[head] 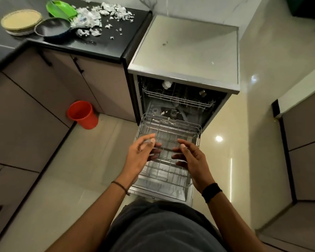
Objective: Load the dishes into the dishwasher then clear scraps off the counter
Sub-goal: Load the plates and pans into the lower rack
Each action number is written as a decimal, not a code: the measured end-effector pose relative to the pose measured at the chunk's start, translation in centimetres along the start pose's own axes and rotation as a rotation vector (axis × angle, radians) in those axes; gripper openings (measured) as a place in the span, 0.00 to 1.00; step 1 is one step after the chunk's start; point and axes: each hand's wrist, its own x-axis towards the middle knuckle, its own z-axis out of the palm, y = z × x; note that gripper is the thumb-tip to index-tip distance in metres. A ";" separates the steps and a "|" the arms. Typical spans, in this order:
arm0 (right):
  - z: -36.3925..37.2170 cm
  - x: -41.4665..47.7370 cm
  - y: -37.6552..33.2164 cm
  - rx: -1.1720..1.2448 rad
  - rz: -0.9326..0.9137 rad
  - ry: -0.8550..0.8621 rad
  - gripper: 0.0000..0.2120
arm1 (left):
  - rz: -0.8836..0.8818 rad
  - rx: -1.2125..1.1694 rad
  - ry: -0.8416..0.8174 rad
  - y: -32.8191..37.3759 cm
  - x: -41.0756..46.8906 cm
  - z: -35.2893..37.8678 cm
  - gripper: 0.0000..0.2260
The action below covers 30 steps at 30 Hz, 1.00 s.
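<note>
A person's left hand (141, 151) and right hand (191, 157), fingers loosely spread and gripping nothing, hang over the empty lower rack (171, 124), pulled out across the open dishwasher (185, 51) door (144, 186). A red bucket (83, 114) stands on the floor to the left. Beyond, plates (21, 20), a pan (53, 28) and scraps (98, 13) crowd the counter (113, 46).

Both hands, left (141, 153) and right (193, 157), reach forward, fingers loosely spread.

Dim, warm indoor light overall. Small bright glare spots shine on the glossy floor (223, 151) at right. The inside of the dishwasher (182, 99) lies in shadow. Wide-angle distortion bends the cabinets (25, 110) at the left edge. Fingers of the left hand (142, 153) are slightly motion-blurred.
</note>
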 end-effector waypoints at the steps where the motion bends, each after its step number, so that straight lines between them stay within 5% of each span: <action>1: 0.1 0.0 -0.1 -0.009 0.001 -0.003 0.12 | -0.004 -0.009 0.009 0.0 -0.3 -0.1 0.12; 12: 6.9 2.0 -0.9 -0.060 0.005 -0.174 0.13 | 0.006 -0.092 0.189 0.5 -1.5 -6.5 0.12; 30: 43.4 4.9 2.5 -0.164 0.021 -0.458 0.12 | 0.012 -0.195 0.530 1.5 -5.9 -41.6 0.13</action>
